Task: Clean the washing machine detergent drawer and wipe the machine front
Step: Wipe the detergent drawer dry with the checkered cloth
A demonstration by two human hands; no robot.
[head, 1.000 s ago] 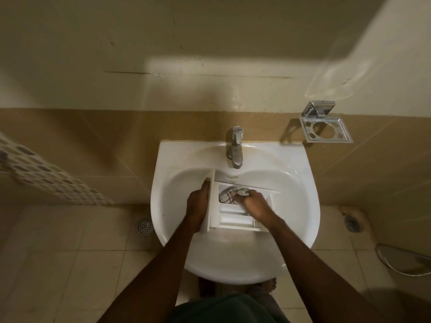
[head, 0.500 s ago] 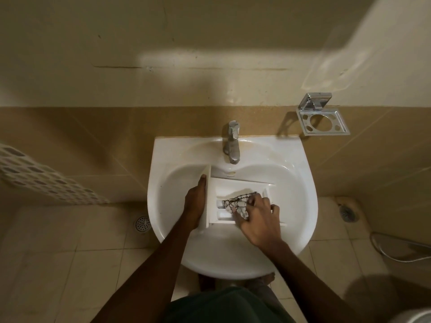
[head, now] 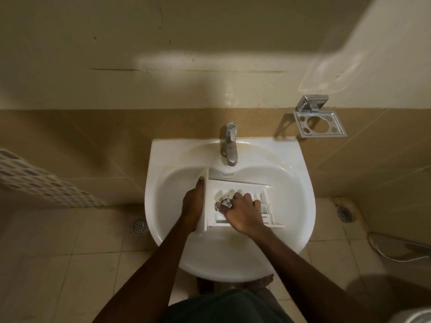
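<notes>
Drawer (head: pixel 242 186) lies in the sink (head: pixel 163 159), long axis left-right, your left hand (head: pixel 192 206) closed on its front panel, right hand (head: pixel 242 213) bunched on the cloth (head: pixel 222 202) in the left compartments; unwiped slots sit right of that grip.

Right hand (head: pixel 242 212) moved from the drawer's far-left compartment, where it sat 1.0 s ago, toward the near middle of the detergent drawer (head: pixel 240 185). The checked cloth (head: pixel 224 202) went with it and ended more bunched; only a small crumpled part showed at the thumb side. Fingers (head: pixel 247 196) spread out over the compartment dividers. Camera view shifted slightly.
</notes>
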